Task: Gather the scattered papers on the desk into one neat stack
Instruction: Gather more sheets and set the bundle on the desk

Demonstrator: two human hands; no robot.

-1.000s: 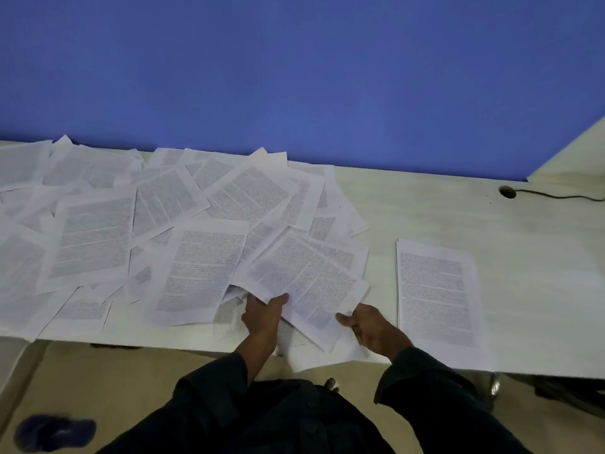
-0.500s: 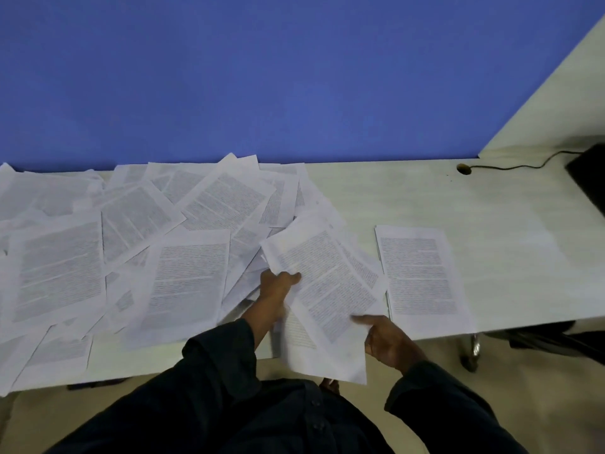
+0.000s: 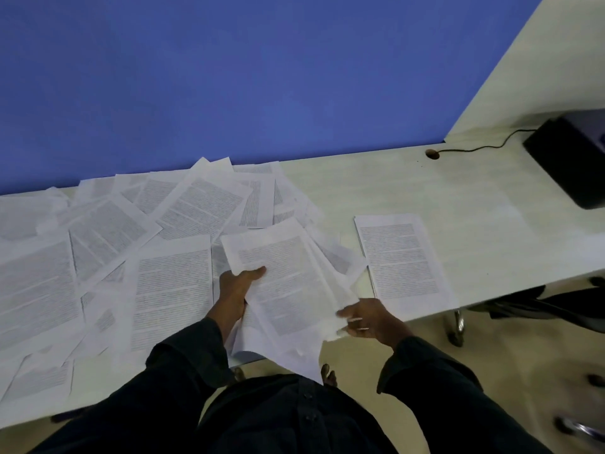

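Held sheets: you have a small bundle of printed sheets (image 3: 288, 290) lifted at the desk's near edge, its long axis running from far-left to near-right, top edge pointing away from you and slightly left; the lower corner hangs past the desk edge over your lap.
Left hand: your left hand (image 3: 237, 286) grips the bundle's left edge, thumb lying on the printed face, fingers hidden beneath.
Right hand: your right hand (image 3: 366, 319) is at the bundle's lower right corner, fingers loosely spread and mostly straight, their tips touching the paper's edge; whether any finger is pinching the paper cannot be made out.
Neat stack: a squared pile (image 3: 404, 260) lies flat just right of the held bundle, apart from it, long axis running away from you, leaning slightly left at the far end, text upright to you.
Scattered papers: the loose spread (image 3: 108, 250) covers the left half of the desk, overlapping, sheets turned at many angles, some reaching the back wall.
Desk: the pale desk (image 3: 491, 231) is bare between the pile and its right end.
Black box: a dark box (image 3: 571, 158) sits at the far right corner, a cable (image 3: 474, 149) running from it to a hole (image 3: 432, 154) in the desktop.
Wall: blue panel (image 3: 229, 77) behind the desk.
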